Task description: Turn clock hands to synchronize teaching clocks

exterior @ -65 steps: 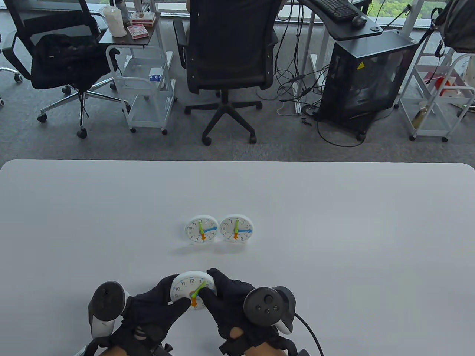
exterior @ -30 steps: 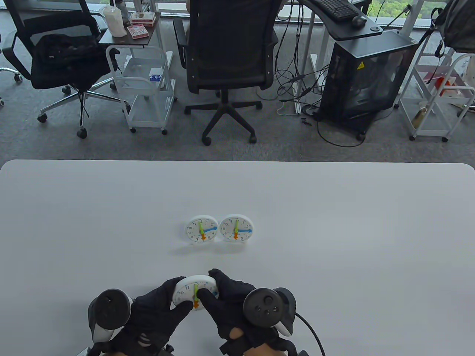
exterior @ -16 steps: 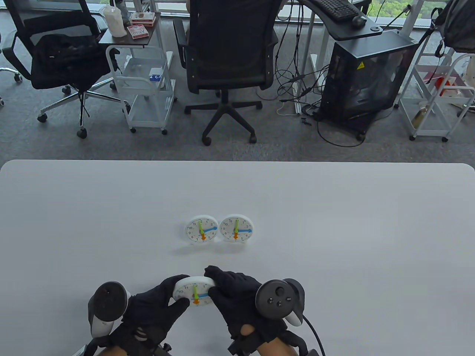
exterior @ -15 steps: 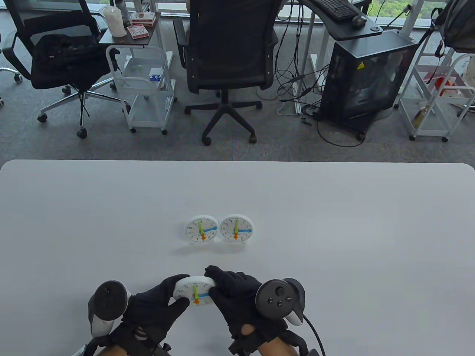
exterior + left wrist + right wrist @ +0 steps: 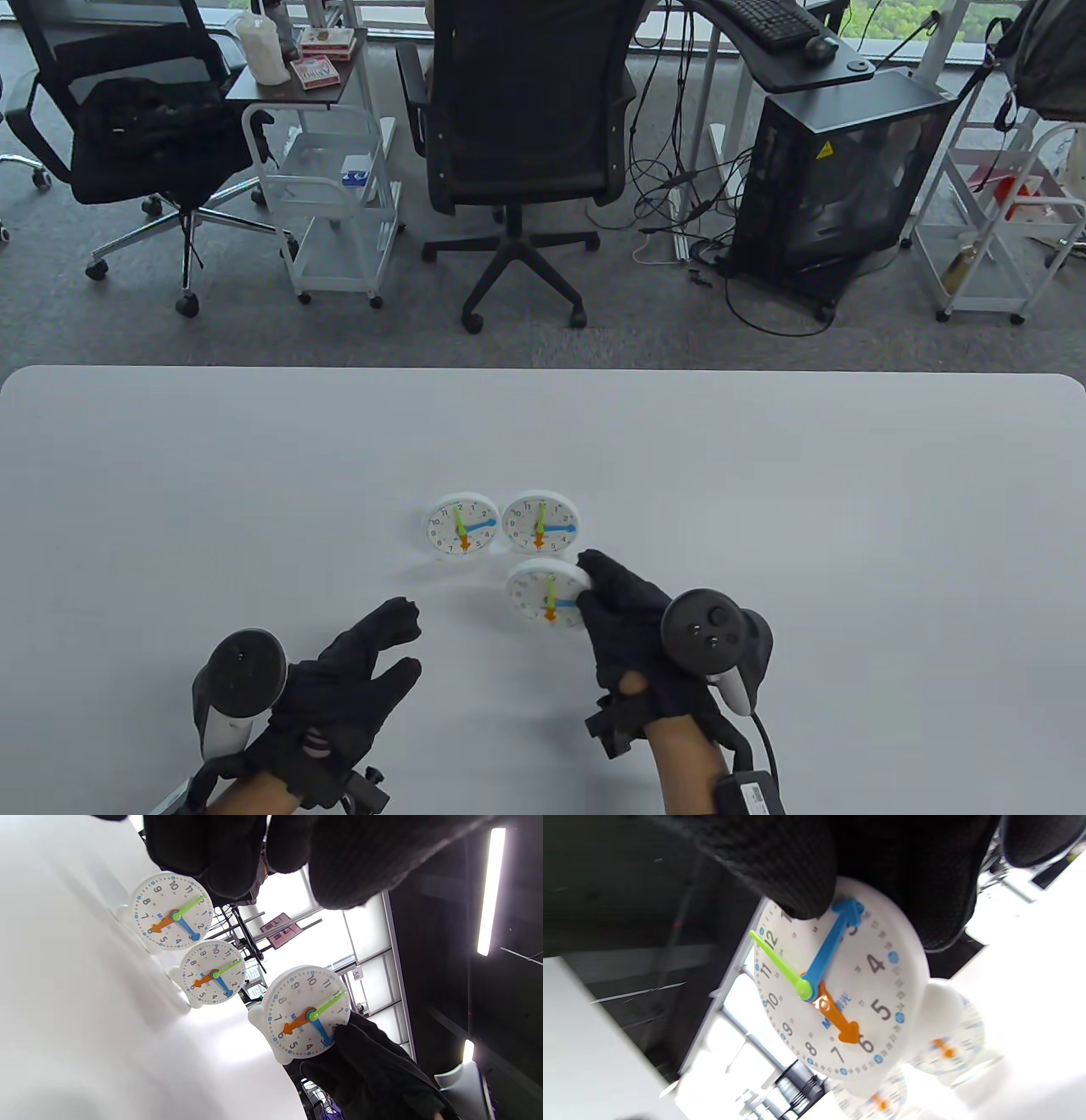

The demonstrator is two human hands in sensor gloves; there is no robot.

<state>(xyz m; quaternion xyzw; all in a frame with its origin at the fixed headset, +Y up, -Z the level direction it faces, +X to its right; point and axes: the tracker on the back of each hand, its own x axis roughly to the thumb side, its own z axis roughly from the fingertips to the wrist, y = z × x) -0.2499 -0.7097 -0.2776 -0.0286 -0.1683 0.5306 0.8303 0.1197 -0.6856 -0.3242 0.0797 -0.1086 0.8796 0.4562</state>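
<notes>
Two small white teaching clocks stand side by side mid-table, the left clock (image 5: pixel 462 525) and the right clock (image 5: pixel 540 522), each with a green hand up, blue hand right, orange hand down. My right hand (image 5: pixel 624 607) grips a third clock (image 5: pixel 548 594) by its right edge, just in front of the right clock. That clock shows the same hand layout in the left wrist view (image 5: pixel 306 1014) and the right wrist view (image 5: pixel 835 984). My left hand (image 5: pixel 365 671) is open and empty near the front edge, left of the held clock.
The white table (image 5: pixel 848 509) stretches wide on both sides. Beyond its far edge are office chairs (image 5: pixel 526 127), white carts (image 5: pixel 331 195) and a black computer case (image 5: pixel 836 178).
My left hand let go of the third clock and drew back open. My right hand carried the clock forward and right, from the front edge up to just before the standing pair.
</notes>
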